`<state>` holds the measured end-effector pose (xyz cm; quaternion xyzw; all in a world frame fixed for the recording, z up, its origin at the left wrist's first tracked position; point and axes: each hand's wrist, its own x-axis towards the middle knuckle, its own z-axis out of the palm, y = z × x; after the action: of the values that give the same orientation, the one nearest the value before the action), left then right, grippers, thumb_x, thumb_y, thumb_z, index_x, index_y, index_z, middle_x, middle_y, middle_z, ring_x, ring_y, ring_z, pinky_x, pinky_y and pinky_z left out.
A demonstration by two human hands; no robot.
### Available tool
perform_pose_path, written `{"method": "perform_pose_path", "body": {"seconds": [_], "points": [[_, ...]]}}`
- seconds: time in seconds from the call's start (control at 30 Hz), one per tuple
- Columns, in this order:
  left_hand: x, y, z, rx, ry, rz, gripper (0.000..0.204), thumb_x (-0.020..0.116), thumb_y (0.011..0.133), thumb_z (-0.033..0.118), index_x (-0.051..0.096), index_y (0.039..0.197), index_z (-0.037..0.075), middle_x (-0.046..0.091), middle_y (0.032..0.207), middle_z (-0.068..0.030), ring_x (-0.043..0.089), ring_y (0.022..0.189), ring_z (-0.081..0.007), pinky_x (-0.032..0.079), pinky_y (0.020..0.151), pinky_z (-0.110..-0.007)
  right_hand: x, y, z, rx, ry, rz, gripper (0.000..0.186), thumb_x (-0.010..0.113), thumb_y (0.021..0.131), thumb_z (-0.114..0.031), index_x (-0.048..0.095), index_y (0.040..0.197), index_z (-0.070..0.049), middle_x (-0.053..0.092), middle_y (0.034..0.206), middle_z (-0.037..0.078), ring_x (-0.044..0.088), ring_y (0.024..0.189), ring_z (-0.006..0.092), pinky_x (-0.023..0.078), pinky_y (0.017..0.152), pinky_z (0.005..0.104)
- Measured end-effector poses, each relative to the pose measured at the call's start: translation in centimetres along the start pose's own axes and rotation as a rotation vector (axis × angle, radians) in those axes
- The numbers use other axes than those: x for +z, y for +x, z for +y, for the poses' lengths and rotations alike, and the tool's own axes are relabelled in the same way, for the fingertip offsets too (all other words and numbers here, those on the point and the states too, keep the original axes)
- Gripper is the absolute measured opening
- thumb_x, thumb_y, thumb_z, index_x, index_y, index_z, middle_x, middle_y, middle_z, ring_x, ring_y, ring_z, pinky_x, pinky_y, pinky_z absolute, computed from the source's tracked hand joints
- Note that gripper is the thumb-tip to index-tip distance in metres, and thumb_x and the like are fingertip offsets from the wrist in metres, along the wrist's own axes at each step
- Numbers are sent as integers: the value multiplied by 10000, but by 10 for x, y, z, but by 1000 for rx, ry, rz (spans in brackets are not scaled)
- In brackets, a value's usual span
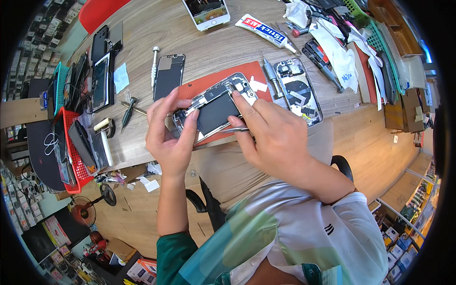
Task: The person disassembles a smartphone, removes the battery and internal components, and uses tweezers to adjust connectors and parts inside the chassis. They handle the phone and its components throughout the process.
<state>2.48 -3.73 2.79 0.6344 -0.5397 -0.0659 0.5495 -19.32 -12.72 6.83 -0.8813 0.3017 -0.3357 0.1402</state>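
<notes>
An opened smartphone (216, 115), with its black battery and circuit parts bare, is tilted above a red mat (202, 86). My left hand (167, 137) grips its left end between thumb and fingers. My right hand (280, 130) has its index fingertip on the phone's upper right part, near the board. Low in that hand, a thin metal tool that looks like tweezers (237, 128) lies under the fingers, mostly hidden. Beside the mat on the right lies a second opened phone housing (300, 90), with a pen-shaped screwdriver (271, 78) along its left side.
Left of the mat lie a dark phone screen panel (169, 76) and a silver screwdriver (154, 71). Behind are a glue tube (266, 32) and a phone with a lit screen (206, 14). Tools and papers crowd the right; a red basket (71, 156) stands left.
</notes>
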Motion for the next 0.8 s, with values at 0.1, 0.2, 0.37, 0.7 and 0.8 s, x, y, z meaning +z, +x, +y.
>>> {"method": "perform_pose_path", "body": {"seconds": [0.1,0.2,0.37,0.7,0.8], "points": [[0,-1,1,-4,4,1,601,821,925,-115,683,1507,-51,780,1216,-134,720,1144,-184,539,1087,-356,6,-2,-4,1,41,20,541,876,907,-145,769,1425,-33,610,850,52,647,680,227,513,583,371],[1,0,0,6,-10,3,603,819,928,-116,680,1511,-50,778,1213,-131,716,1145,-177,539,1079,-345,8,-6,-7,-19,-9,-40,539,842,920,-198,747,1397,36,642,887,80,689,717,244,539,594,379],[2,-1,4,-51,-28,16,599,813,939,-114,675,1518,-48,779,1203,-123,708,1147,-164,534,1076,-336,9,-5,-9,5,13,9,534,860,920,-169,760,1418,-4,620,855,62,658,684,230,516,581,378],[1,-2,2,-40,-28,13,603,811,941,-114,671,1524,-50,782,1208,-124,711,1145,-167,524,1098,-348,1,11,1,212,243,-1,275,846,948,-96,830,1220,-58,738,838,97,692,612,236,528,585,362],[1,0,0,-9,-10,8,606,815,939,-112,671,1524,-52,782,1205,-124,712,1143,-169,523,1105,-355,2,18,5,211,244,6,215,827,960,-72,834,1174,-54,764,880,109,717,638,241,543,599,363]]}}
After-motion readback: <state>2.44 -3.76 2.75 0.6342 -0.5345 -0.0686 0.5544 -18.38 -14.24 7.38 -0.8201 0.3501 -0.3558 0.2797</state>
